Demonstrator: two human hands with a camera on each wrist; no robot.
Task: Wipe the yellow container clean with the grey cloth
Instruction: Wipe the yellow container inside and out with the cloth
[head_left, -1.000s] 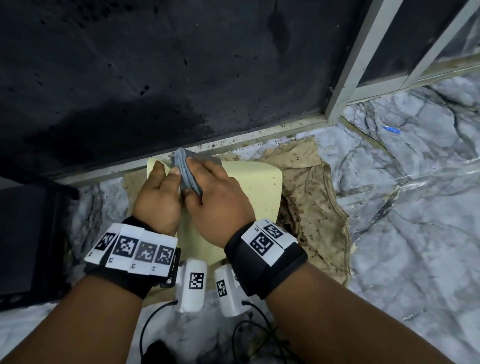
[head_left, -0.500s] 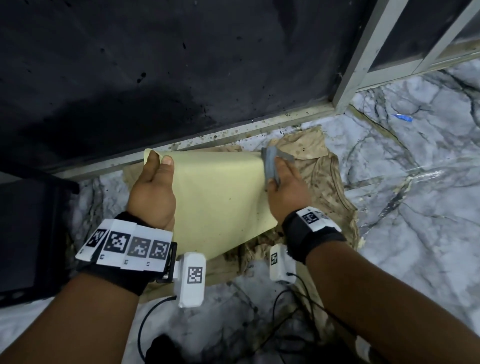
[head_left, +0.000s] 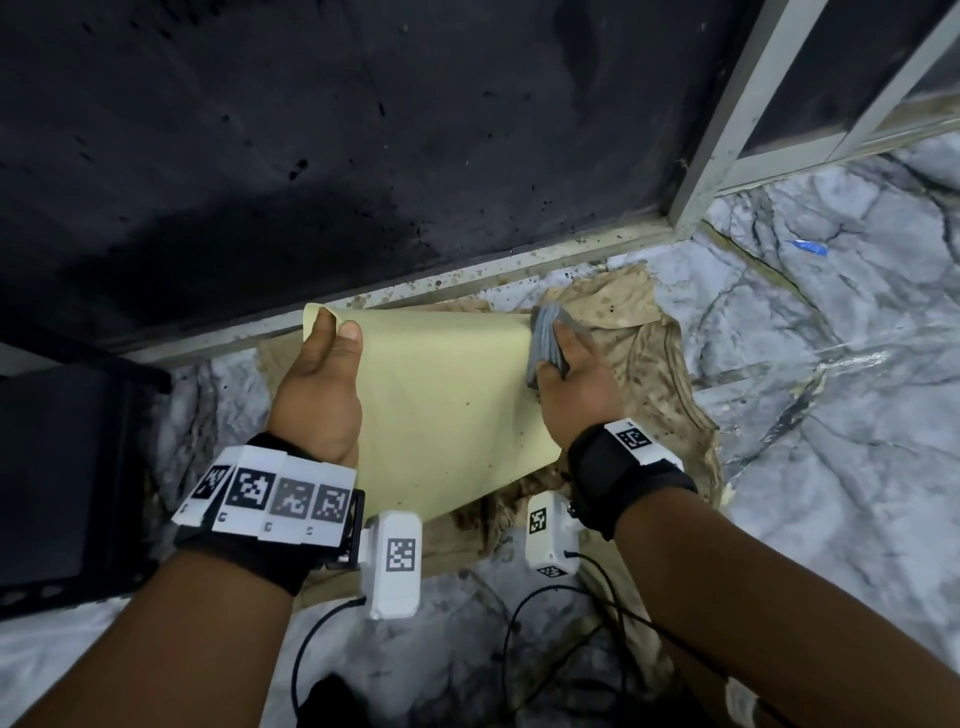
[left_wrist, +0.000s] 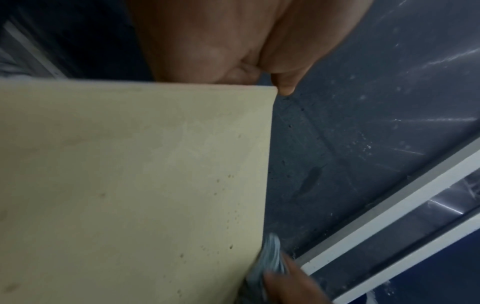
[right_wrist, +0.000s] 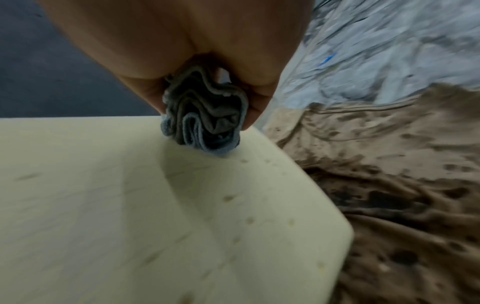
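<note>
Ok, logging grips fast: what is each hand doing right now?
Left hand: grips the far left edge of the pale yellow plastic container.
Right hand: holds the bunched grey cloth at the container's right edge.

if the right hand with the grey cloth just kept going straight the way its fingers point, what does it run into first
Probably the stained tan cloth beyond the yellow container, then the splattered frame rail under the dark panel. The right hand grips the grey cloth at the container's far right corner; depth is unclear.
</note>
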